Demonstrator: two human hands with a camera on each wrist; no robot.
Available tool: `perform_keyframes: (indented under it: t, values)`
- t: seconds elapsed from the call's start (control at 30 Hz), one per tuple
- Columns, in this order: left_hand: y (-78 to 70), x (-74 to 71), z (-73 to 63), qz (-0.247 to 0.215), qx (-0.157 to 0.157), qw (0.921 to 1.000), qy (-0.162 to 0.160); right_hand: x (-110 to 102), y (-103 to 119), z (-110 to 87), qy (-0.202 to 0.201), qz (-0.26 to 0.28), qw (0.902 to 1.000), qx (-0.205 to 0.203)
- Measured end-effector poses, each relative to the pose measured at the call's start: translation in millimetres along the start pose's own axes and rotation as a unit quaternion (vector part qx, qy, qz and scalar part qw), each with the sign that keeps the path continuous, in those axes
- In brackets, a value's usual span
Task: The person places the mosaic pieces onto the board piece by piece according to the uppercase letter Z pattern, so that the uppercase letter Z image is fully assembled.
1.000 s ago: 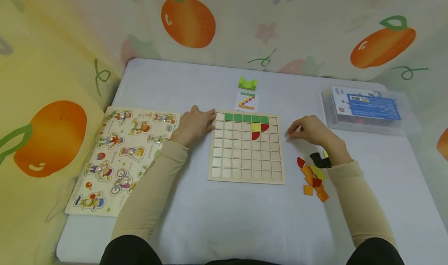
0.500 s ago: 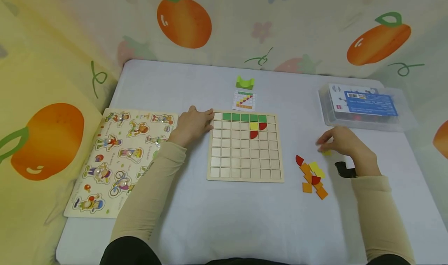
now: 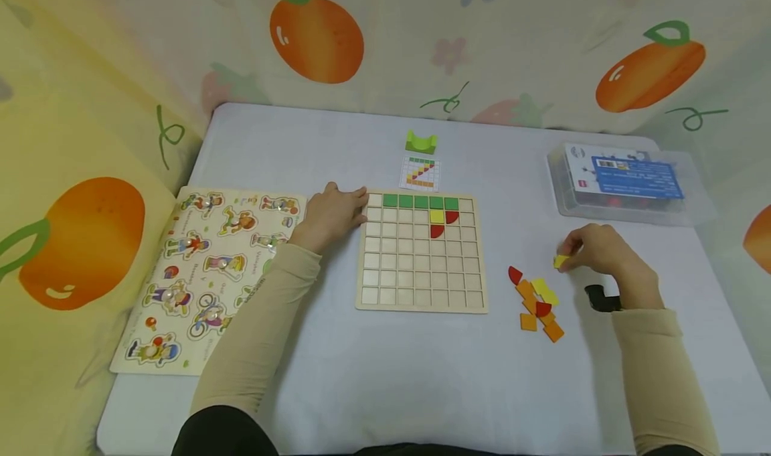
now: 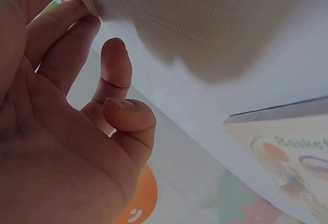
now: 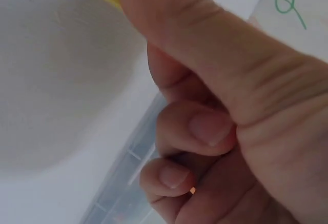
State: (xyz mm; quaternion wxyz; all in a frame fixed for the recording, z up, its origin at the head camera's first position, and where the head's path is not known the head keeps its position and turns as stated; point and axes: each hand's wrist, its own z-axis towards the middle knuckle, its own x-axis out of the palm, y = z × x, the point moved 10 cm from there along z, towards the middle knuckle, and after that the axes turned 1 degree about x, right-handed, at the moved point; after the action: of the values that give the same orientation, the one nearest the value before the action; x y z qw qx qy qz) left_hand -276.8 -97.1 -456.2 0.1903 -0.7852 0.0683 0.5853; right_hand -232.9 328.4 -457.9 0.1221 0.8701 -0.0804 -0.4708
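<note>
Now right hand point(image 3: 602, 254) pinches small yellow tile point(image 3: 561, 261); left hand point(image 3: 331, 215), relaxed, touches grid board point(image 3: 419, 295).

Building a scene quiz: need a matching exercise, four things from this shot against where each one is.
Things:
1. yellow piece
2. green row
3. pattern card
4. clear box

Places:
A. top line of the grid board
B. far right of the table
C. pinched in the right hand
D. just behind the board

Pairs: 1-C, 2-A, 3-D, 4-B
</note>
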Motion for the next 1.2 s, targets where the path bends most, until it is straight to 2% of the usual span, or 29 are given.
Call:
perform_keyframes:
  t: [0.1, 0.2, 0.43, 0.67, 0.8, 0.97, 1.2]
  values:
    - [0.5, 0.6, 0.7, -0.001, 0.001, 1.0000, 0.001, -4.1, 7.4, -0.1, -0.007, 0.005, 0.9999, -0.014]
    - [1.4, 0.3, 1.1, -0.001, 0.001, 1.0000, 0.001, -10.3, 27.0, 3.0, -0.021, 0.021, 0.9988, -0.040]
    - [0.8, 0.0, 3.2, 0.008, -0.002, 0.9999, 0.006, -21.7, 101.4, 27.8, -0.065, 0.018, 0.9916, -0.111]
    - [-1.0, 2.0, 2.0, 0.009, -0.007, 0.9998, 0.016, -11.5, 171.5, 54.7, -0.077, 0.035, 0.9804, -0.178]
    - [-0.9, 2.6, 0.8, 0.004, -0.009, 0.9998, 0.018, -0.8, 203.9, 65.0, -0.073, 0.033, 0.9740, -0.212]
    - [-0.8, 4.1, 1.5, 0.005, -0.008, 0.9998, 0.018, 12.6, 227.4, 69.9, -0.056, 0.012, 0.9738, -0.220]
    - [0.2, 2.0, -0.1, 0.010, -0.009, 0.9998, 0.016, 26.7, 240.7, 73.2, -0.026, 0.010, 0.9799, -0.197]
